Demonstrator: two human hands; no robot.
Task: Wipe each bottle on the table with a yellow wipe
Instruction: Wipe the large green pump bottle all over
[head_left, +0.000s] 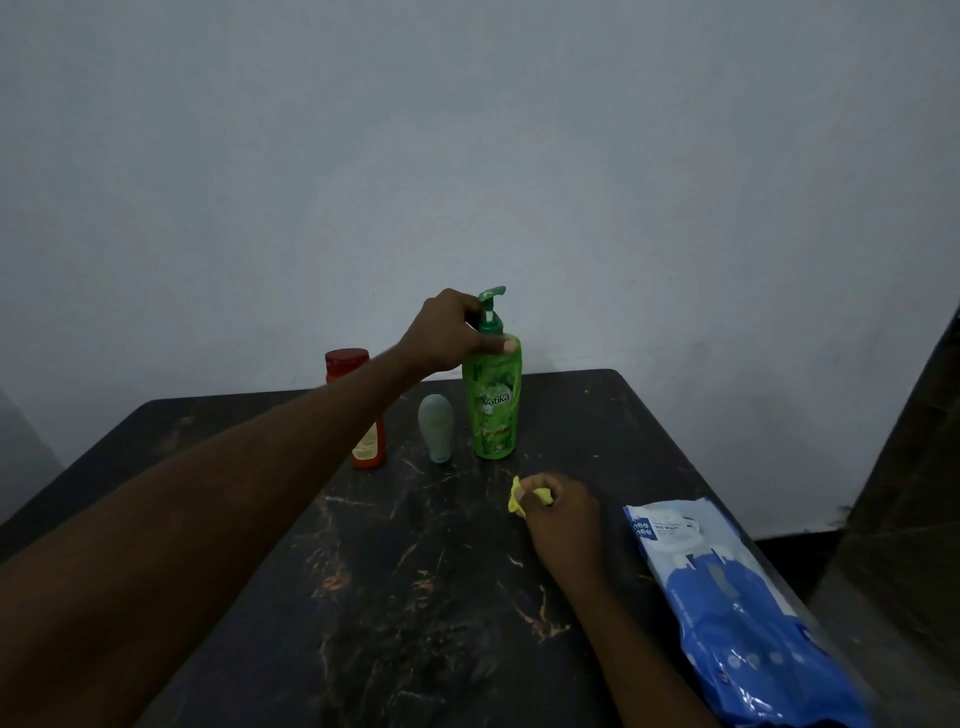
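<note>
A tall green pump bottle (493, 410) stands upright near the far edge of the dark table (415, 597). My left hand (449, 332) grips its neck and shoulder just below the pump head. To its left stands a small pale grey-green bottle (436, 426). Further left is a red bottle (363, 410) with a red cap, partly hidden behind my left forearm. My right hand (558, 512) rests on the table in front of the green bottle and holds a crumpled yellow wipe (518, 496) in its curled fingers.
A blue and white pack of wet wipes (737, 597) lies at the table's right edge. A plain wall rises close behind the table. A dark object stands at the far right beyond the table's edge.
</note>
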